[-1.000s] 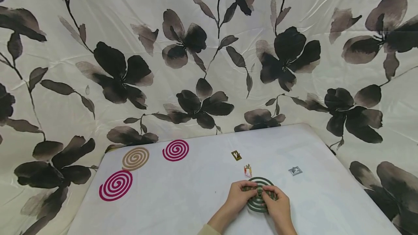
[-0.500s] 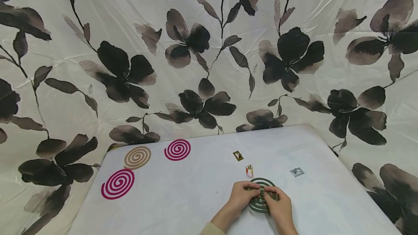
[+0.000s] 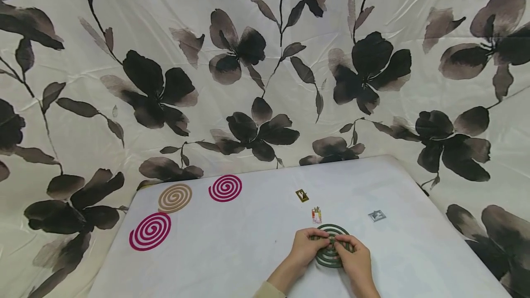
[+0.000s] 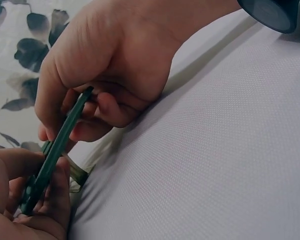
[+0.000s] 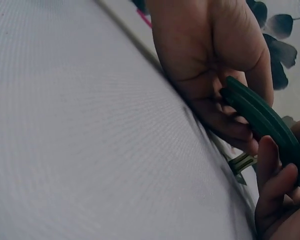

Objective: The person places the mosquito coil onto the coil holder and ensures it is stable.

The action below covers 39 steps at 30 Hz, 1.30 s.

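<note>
A dark green mosquito coil (image 3: pixel 331 261) is held between both hands near the front of the table. My left hand (image 3: pixel 303 248) pinches it left of its centre. From the other side, my right hand (image 3: pixel 357 255) pinches it, thumb and fingertips close to the left ones. The wrist views show the coil edge-on and tilted, raised above the white cloth, with the green band (image 4: pixel 60 147) running between the hands. Below it, a short olive-coloured piece (image 5: pixel 242 162) pokes out. Fingers hide much of the coil's middle.
Two magenta spiral coils (image 3: pixel 225 188) and a tan one (image 3: pixel 175 198) lie on the white table (image 3: pixel 207 252) at left. Beyond the hands are small metal pieces: a gold one (image 3: pixel 302 195), a shiny reddish one (image 3: pixel 316 215), a silver one (image 3: pixel 377 215). Floral fabric (image 3: pixel 256 82) hangs behind.
The head view has shifted slightly. Both hands keep their pinch on the mosquito coil, with only tiny finger movement, and the other things lie where they were.
</note>
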Available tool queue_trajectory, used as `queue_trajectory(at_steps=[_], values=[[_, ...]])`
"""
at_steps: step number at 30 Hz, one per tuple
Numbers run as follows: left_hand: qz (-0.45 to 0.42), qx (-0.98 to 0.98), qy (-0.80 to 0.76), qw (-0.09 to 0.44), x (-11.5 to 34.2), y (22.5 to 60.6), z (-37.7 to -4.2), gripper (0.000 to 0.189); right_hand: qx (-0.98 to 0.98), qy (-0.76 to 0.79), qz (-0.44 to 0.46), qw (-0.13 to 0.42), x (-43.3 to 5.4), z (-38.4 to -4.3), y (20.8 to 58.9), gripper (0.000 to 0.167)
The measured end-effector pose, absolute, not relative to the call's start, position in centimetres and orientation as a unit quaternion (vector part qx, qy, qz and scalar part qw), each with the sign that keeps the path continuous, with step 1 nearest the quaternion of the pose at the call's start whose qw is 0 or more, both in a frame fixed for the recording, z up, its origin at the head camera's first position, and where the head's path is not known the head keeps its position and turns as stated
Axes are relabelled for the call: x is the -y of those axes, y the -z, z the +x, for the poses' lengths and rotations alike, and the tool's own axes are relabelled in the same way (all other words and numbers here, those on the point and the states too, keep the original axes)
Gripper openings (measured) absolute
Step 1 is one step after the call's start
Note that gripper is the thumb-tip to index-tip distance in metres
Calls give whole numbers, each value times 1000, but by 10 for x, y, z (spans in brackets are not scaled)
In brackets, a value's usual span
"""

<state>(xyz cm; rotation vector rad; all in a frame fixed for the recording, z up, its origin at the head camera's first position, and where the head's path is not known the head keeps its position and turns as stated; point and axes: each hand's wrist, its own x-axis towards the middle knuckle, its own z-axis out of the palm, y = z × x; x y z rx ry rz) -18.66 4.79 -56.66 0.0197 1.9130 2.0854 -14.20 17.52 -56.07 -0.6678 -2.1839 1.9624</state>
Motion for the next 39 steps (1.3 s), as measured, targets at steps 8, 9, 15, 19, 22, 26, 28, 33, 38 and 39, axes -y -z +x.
queue_trajectory(at_steps=[8, 9, 15, 19, 22, 26, 28, 33, 38, 39], values=[[3, -688, -710, 147, -49, 569, -187, 11, 742, -627, -223, 84, -173, -141, 562, 19], [3, -692, -707, 146, -49, 569, -187, 11, 745, -622, -224, 87, -173, -141, 562, 19], [1, -693, -706, 147, -49, 567, -186, 10, 734, -632, -234, 85, -172, -142, 562, 20], [6, -688, -710, 148, -48, 567, -185, 10, 725, -641, -240, 83, -173, -142, 562, 21], [10, -689, -710, 147, -48, 568, -186, 11, 717, -649, -242, 79, -173, -141, 562, 20], [15, -692, -707, 147, -47, 569, -186, 11, 715, -653, -240, 75, -173, -141, 562, 21], [17, -690, -709, 147, -47, 568, -185, 11, 717, -651, -239, 75, -173, -141, 562, 21], [19, -687, -712, 144, -48, 568, -185, 11, 718, -649, -241, 76, -173, -141, 563, 21], [14, -694, -706, 137, -49, 568, -185, 11, 719, -645, -248, 75, -173, -141, 562, 21], [14, -696, -705, 136, -49, 567, -185, 11, 720, -643, -250, 75, -173, -142, 562, 21]])
